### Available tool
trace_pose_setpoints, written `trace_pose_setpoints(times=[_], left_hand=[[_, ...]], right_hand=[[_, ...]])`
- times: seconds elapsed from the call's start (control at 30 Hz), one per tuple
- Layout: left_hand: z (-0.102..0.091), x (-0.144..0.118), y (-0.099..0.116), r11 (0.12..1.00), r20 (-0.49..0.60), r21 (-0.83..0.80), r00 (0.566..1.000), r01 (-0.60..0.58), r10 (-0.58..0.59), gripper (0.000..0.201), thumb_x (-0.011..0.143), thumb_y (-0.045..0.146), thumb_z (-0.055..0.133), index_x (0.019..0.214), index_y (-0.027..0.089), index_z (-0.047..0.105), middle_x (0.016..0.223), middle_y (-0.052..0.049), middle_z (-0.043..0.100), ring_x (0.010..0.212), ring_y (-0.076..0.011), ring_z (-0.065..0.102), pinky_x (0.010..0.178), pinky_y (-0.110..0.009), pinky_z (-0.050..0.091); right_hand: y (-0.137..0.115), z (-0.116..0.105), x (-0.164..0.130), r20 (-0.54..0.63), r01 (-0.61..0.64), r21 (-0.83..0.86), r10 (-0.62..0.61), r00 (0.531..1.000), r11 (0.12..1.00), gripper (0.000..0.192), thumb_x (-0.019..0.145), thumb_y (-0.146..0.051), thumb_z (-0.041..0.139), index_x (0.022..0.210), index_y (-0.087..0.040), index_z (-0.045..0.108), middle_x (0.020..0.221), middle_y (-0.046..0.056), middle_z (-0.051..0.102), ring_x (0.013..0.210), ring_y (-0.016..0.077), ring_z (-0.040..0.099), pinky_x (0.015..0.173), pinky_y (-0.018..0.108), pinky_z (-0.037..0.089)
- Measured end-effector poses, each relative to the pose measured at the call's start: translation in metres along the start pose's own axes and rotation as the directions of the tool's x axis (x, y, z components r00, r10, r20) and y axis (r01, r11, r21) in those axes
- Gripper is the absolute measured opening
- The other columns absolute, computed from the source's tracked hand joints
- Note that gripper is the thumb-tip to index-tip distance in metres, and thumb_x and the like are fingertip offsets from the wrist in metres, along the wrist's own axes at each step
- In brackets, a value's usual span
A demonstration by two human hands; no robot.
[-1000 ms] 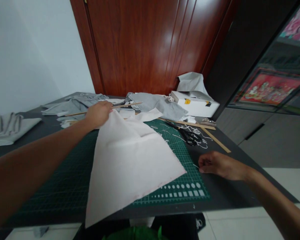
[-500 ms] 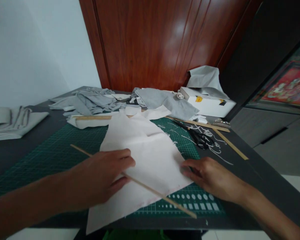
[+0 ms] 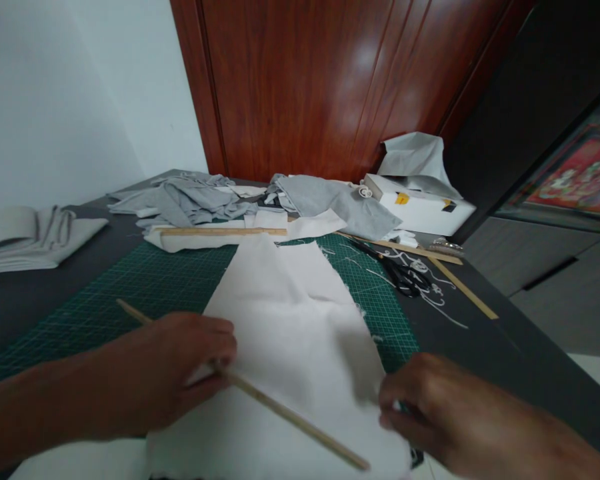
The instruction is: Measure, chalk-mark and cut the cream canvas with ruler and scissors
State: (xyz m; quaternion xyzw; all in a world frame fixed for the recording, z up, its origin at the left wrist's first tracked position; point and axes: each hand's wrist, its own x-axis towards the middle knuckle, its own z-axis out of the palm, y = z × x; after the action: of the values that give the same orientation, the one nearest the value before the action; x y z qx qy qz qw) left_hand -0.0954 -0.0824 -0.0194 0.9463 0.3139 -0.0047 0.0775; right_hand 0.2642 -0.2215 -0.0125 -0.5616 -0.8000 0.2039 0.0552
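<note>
Green mat point(image 3: 145, 283), cloth point(image 3: 290, 333) between hands

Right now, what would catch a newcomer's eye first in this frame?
A big sheet of pale cloth lies over the green cutting mat, front and centre. The left hand holds a thin wooden stick slanting across it; the right hand pinches the cloth's right edge. Behind lie black scissors and grey fabric heaps.
</note>
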Motion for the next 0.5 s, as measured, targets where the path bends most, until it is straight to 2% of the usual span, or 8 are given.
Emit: trace_pose_setpoints(times=[0.03, 0.07, 0.13, 0.17, 0.23, 0.3, 0.4, 0.5], left_hand=[[-0.010, 0.011, -0.007, 0.994, 0.036, 0.003, 0.993, 0.111, -0.111, 0.008, 0.087, 0.034, 0.070, 0.083, 0.031, 0.076, 0.086, 0.004, 0.075, 0.079, -0.0187, 0.072, 0.075, -0.028, 0.054], [-0.021, 0.025, -0.017, 0.981, 0.002, 0.029, 0.982, 0.191, -0.191, 0.011, 0.091, 0.033, 0.067, 0.088, 0.029, 0.077, 0.087, 0.003, 0.076, 0.081, -0.0197, 0.072, 0.077, -0.031, 0.054], [-0.040, 0.059, -0.042, 0.941, -0.096, 0.075, 0.942, 0.330, -0.322, 0.021, 0.102, 0.035, 0.061, 0.100, 0.020, 0.076, 0.095, -0.002, 0.075, 0.091, -0.0235, 0.072, 0.087, -0.038, 0.056], [-0.047, 0.076, -0.056, 0.913, -0.136, 0.091, 0.913, 0.399, -0.385, 0.024, 0.104, 0.038, 0.064, 0.108, 0.016, 0.074, 0.106, -0.005, 0.075, 0.099, -0.0251, 0.072, 0.092, -0.042, 0.058], [-0.053, 0.107, -0.081, 0.859, -0.159, 0.099, 0.860, 0.502, -0.484, 0.038, 0.103, 0.045, 0.069, 0.128, 0.016, 0.068, 0.129, -0.008, 0.070, 0.112, -0.0280, 0.071, 0.096, -0.047, 0.061], [-0.051, 0.129, -0.100, 0.817, -0.138, 0.101, 0.822, 0.567, -0.553, 0.040, 0.103, 0.042, 0.071, 0.134, 0.018, 0.065, 0.134, -0.010, 0.068, 0.115, -0.0269, 0.070, 0.096, -0.047, 0.062], [-0.042, 0.147, -0.117, 0.789, -0.135, 0.111, 0.796, 0.604, -0.591, 0.041, 0.103, 0.041, 0.071, 0.137, 0.019, 0.064, 0.137, -0.011, 0.066, 0.117, -0.0275, 0.069, 0.098, -0.048, 0.061], [-0.035, 0.156, -0.126, 0.796, -0.135, 0.116, 0.804, 0.594, -0.580, 0.041, 0.103, 0.041, 0.071, 0.137, 0.019, 0.064, 0.137, -0.011, 0.066, 0.118, -0.0279, 0.069, 0.098, -0.049, 0.061]], right_hand=[[0.004, -0.011, 0.015, 0.020, -0.029, 0.010, 0.028, 0.999, 1.000, 0.018, 0.100, -0.025, 0.068, 0.088, -0.027, 0.081, 0.081, -0.002, 0.079, 0.076, 0.0170, 0.075, 0.066, 0.027, 0.050], [0.011, -0.022, 0.034, -0.027, -0.064, 0.004, 0.064, 0.998, 0.998, 0.020, 0.102, -0.023, 0.066, 0.090, -0.025, 0.082, 0.080, -0.003, 0.079, 0.072, 0.0152, 0.073, 0.066, 0.026, 0.050], [0.029, -0.041, 0.083, -0.185, -0.198, -0.037, 0.188, 0.965, 0.980, 0.022, 0.107, -0.021, 0.060, 0.097, -0.019, 0.080, 0.089, 0.001, 0.079, 0.078, 0.0176, 0.073, 0.074, 0.030, 0.053], [0.039, -0.049, 0.109, -0.246, -0.273, -0.044, 0.255, 0.935, 0.961, 0.021, 0.108, -0.025, 0.061, 0.099, -0.017, 0.078, 0.093, 0.003, 0.078, 0.083, 0.0194, 0.073, 0.078, 0.033, 0.056], [0.058, -0.057, 0.158, -0.307, -0.398, -0.033, 0.370, 0.877, 0.917, 0.024, 0.108, -0.037, 0.066, 0.105, -0.015, 0.075, 0.100, 0.003, 0.077, 0.087, 0.0208, 0.075, 0.081, 0.038, 0.062], [0.070, -0.057, 0.195, -0.309, -0.457, -0.014, 0.430, 0.848, 0.890, 0.023, 0.106, -0.040, 0.070, 0.110, -0.017, 0.074, 0.108, 0.005, 0.077, 0.091, 0.0209, 0.076, 0.083, 0.039, 0.064], [0.077, -0.048, 0.224, -0.297, -0.469, -0.003, 0.447, 0.844, 0.883, 0.022, 0.104, -0.036, 0.074, 0.115, -0.017, 0.074, 0.114, 0.006, 0.077, 0.097, 0.0217, 0.076, 0.085, 0.040, 0.065], [0.081, -0.041, 0.226, -0.292, -0.468, 0.005, 0.449, 0.845, 0.884, 0.022, 0.104, -0.036, 0.073, 0.114, -0.017, 0.075, 0.115, 0.006, 0.077, 0.098, 0.0226, 0.076, 0.086, 0.040, 0.065]])
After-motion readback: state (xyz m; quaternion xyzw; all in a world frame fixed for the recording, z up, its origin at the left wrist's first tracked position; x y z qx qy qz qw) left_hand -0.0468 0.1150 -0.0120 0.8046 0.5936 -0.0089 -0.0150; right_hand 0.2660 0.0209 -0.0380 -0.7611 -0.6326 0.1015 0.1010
